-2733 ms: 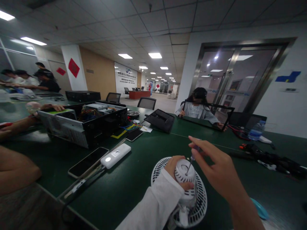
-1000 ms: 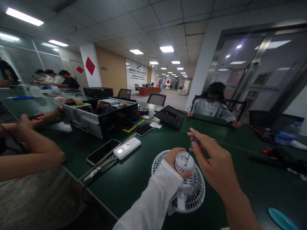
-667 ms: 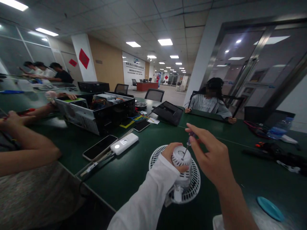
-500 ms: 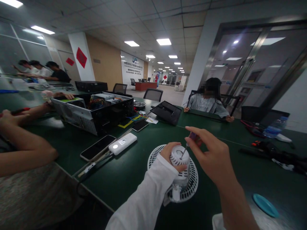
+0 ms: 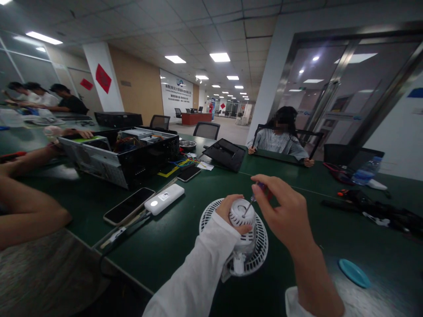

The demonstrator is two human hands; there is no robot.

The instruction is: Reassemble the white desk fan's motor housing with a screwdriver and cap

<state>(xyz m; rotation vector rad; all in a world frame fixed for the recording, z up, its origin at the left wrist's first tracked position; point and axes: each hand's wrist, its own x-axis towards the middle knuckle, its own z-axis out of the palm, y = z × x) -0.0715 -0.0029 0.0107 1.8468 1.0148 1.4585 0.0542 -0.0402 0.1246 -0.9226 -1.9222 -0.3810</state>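
Note:
A small white fan lies grille-down on the green table, its round slotted motor housing facing up. My left hand is wrapped around that housing, thumb on the near side and fingers on the far side. In my right hand is a screwdriver, its handle pinched between thumb and fingers. The thin metal shaft slants down to the left, and its tip meets the top of the housing near the rim. Whether a screw sits under the tip is too small to tell.
Left of the fan lie a white power bank and a black phone. An opened computer case stands beyond, near another person's arm. A teal disc lies at right. Across the table, a person holds a black frame.
The whole view has shifted slightly, moving the scene a little to the left. My left hand keeps its hold on the fan, and the screwdriver stays on the housing with my right fingers slightly repositioned.

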